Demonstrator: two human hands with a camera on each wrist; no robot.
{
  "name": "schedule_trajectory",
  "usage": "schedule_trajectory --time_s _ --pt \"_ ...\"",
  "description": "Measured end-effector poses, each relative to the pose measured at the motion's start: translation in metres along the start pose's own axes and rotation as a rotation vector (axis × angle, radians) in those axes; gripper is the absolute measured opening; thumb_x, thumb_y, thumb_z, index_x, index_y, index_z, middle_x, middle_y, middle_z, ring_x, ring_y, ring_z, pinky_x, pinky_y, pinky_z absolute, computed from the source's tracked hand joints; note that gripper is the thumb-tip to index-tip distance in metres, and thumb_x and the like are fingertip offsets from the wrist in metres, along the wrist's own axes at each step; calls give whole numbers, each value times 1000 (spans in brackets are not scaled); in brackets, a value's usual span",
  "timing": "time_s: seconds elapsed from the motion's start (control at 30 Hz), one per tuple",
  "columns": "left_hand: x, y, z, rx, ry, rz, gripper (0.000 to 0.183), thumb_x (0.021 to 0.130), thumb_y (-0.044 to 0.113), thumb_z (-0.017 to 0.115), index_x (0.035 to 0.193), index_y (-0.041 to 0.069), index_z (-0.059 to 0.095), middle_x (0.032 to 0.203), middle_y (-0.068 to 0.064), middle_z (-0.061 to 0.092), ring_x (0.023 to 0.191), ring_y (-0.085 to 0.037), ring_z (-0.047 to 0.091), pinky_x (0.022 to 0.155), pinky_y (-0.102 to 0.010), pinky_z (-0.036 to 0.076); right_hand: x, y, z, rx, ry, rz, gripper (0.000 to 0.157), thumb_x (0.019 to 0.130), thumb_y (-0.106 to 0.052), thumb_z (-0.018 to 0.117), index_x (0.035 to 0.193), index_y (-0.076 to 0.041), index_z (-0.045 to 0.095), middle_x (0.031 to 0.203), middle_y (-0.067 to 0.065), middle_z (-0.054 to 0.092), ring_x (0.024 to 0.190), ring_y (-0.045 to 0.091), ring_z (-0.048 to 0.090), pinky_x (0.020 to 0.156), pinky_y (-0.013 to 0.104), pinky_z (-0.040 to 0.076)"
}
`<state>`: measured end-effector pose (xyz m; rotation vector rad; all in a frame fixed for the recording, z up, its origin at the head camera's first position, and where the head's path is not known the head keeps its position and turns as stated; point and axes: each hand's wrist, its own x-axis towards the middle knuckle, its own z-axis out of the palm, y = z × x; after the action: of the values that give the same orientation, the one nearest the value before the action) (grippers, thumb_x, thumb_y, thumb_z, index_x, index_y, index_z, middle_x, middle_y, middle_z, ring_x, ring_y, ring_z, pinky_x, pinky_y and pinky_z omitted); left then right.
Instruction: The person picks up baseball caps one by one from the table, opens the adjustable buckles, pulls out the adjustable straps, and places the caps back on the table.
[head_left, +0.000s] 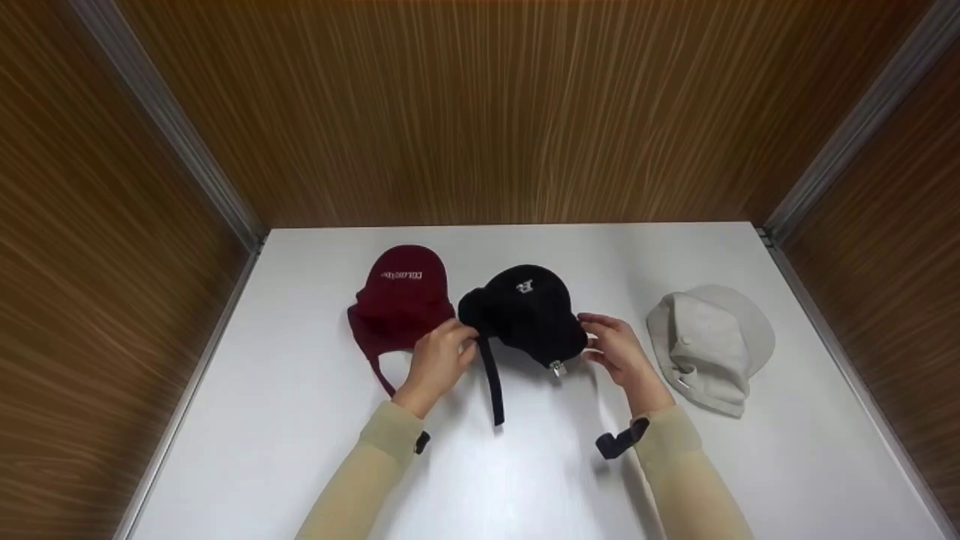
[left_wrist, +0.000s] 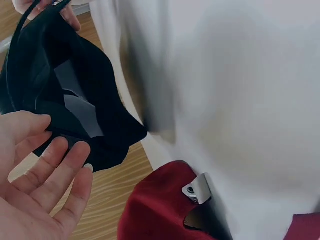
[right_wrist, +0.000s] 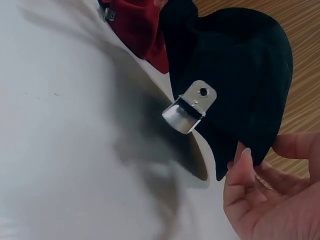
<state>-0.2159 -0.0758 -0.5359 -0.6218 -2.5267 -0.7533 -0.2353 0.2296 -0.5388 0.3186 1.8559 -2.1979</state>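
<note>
A black cap (head_left: 532,315) with a small white emblem is held between both hands at the middle of the white table. My left hand (head_left: 437,361) pinches its left side, where a dark strap (head_left: 492,386) hangs down. On the opposite side, my right hand (head_left: 621,352) grips the edge between thumb and fingers. A silver metal buckle (right_wrist: 190,107) dangles from the black cap in the right wrist view. The left wrist view looks into its dark underside, with the left thumb and fingers (left_wrist: 75,155) at the edge.
Left of the black cap lies a dark red cap (head_left: 405,307) with white lettering, partly behind the left hand. A beige cap (head_left: 705,349) lies to the right on the white table (head_left: 517,487). Wood-grain panels (head_left: 487,112) enclose the back and sides.
</note>
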Motion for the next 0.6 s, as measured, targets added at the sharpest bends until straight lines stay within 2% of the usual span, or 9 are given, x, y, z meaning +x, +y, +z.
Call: schedule_trajectory --time_s 0.17,0.37,0.5,0.6 --pt "-2 -4 2 54 -46 5 11 81 10 74 92 10 76 91 -2 66 78 -22 66 66 -39 53 7 1 1 -30 25 16 42 100 -9 52 137 10 46 91 -1 63 69 10 58 59 23 49" --pt "-3 -6 6 90 -80 12 10 80 11 77 90 11 77 89 -3 67 76 -23 66 65 -40 53 11 3 1 -90 54 19 43 98 -9 53 138 7 48 93 -5 65 75 9 60 66 26 47" --pt "-6 -6 9 123 -116 17 8 80 11 77 88 12 77 87 -3 67 73 -23 66 63 -40 53 11 6 0 -137 62 14 45 99 -12 52 141 5 47 113 7 66 87 11 60 76 31 45" --pt "-9 -5 13 132 -163 20 7 79 9 76 85 12 78 86 -3 67 74 -23 66 64 -39 53 9 8 -1 -205 53 -9 47 101 -15 51 143 5 44 133 20 56 99 16 58 88 37 45"
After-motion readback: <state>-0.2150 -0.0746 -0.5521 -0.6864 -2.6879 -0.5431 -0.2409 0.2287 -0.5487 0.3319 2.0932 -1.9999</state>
